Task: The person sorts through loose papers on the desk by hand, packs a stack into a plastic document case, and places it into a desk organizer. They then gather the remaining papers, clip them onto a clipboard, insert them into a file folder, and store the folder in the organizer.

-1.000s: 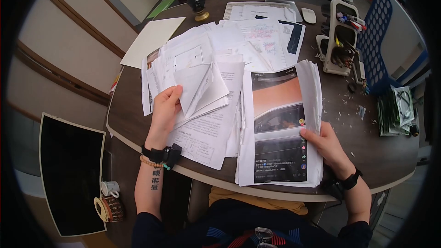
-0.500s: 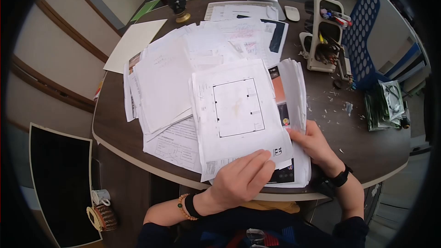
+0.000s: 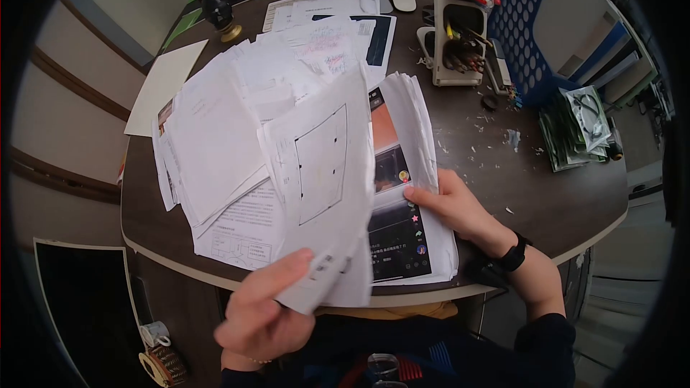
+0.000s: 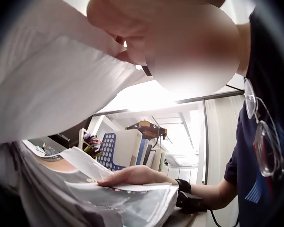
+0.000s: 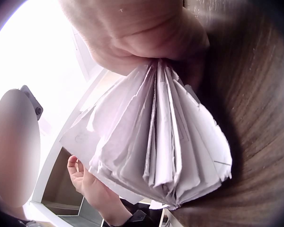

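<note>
In the head view my left hand [image 3: 269, 309] pinches the lower edge of a few white sheets [image 3: 320, 165], the front one printed with a floor plan. They stand tilted and bent, overlapping the left side of a paper stack [image 3: 445, 259]. My right hand [image 3: 460, 208] grips that stack at its right edge, thumb on top of a colour print [image 3: 399, 237] of a phone screen. In the right wrist view the stack's edges [image 5: 156, 137] fan out below the right hand [image 5: 142, 33]. The left wrist view shows the lifted sheets [image 4: 61, 85] beside the left hand.
A spread pile of papers [image 3: 208, 144] covers the desk's left and middle. Behind are a keyboard [image 3: 277, 14], a mouse [image 3: 403, 0] and a pen organizer [image 3: 460, 29]. Paper scraps [image 3: 512, 139] and green packets [image 3: 575, 136] lie at right. A mug [image 3: 154, 334] stands below left.
My left hand has carried the floor-plan sheets from the left pile onto the right-hand stack, then tilted them up and drawn back left. The right hand keeps its grip.
</note>
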Tool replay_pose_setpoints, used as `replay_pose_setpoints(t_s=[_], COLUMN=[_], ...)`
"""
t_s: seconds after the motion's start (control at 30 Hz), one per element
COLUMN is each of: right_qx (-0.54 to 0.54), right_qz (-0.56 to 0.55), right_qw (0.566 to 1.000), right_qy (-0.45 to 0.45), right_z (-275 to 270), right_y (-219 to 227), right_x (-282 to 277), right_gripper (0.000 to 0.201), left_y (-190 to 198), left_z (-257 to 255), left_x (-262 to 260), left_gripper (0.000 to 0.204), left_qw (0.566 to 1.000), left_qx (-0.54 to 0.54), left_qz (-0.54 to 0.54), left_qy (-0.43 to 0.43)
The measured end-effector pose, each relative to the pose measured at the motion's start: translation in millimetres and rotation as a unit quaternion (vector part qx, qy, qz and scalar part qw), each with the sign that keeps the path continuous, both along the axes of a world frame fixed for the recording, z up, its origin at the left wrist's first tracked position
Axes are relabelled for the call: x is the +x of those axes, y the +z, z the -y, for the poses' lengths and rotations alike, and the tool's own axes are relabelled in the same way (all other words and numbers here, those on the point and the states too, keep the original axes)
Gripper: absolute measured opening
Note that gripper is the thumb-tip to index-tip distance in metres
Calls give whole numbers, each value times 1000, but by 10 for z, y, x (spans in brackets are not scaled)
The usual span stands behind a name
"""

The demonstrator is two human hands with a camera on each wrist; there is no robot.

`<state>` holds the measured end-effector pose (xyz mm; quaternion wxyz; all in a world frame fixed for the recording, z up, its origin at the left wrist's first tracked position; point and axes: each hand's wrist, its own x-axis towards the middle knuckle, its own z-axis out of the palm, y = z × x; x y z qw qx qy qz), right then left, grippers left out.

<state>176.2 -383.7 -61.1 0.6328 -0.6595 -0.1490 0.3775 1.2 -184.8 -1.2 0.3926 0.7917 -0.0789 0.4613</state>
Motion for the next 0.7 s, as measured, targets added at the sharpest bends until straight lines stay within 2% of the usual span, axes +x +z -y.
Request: replay_pose_setpoints(t_s=[0.03, 0.07, 0.13, 0.27, 0.37, 0.47, 0.53, 0.57, 0.63, 0.67, 0.7], right_qx=[-6, -12, -12, 3, 3, 8, 10, 11, 14, 19, 24], right_qz=[5, 10, 12, 15, 5, 3, 12, 5, -2, 4, 11], right_qw=[1000, 1000, 1000, 1000, 1000, 1000, 1000, 1000, 1000, 1000, 1000], right_qy=[6, 11, 5, -1, -3, -2, -3, 2, 2, -4, -10], right_z=[5, 12, 7, -9, -8, -10, -3, 2, 7, -1, -6], right_y=[-15, -25, -27, 20, 16, -24, -39, -29, -36, -50, -60], right_x=[9, 15, 11, -2, -7, -2, -2, 0, -1, -3, -7], right_gripper=[30, 30, 29, 30, 31, 31, 30, 31, 31, 31, 30], left_y=[-15, 10, 84, -298, -405, -432, -482, -524, -598, -591, -581], left_z=[17, 30, 60, 192, 286, 286, 255, 248, 238, 255, 290], left_x=[11, 11, 6, 116, 134, 111, 72, 74, 82, 75, 62], left_gripper=[41, 41, 32, 24, 19, 25, 51, 51, 78, 78, 81], left_qw=[997, 997, 969, 956, 943, 935, 935, 935, 964, 963, 967], left_qx=[36, 35, 160, 235, 263, 281, 298, 300, 234, 236, 218], left_qz=[-3, -3, -157, -145, -196, -211, -189, -189, -125, -124, -106], left_qy=[-71, -74, -106, -98, -59, -38, -11, -13, 26, 22, 73])
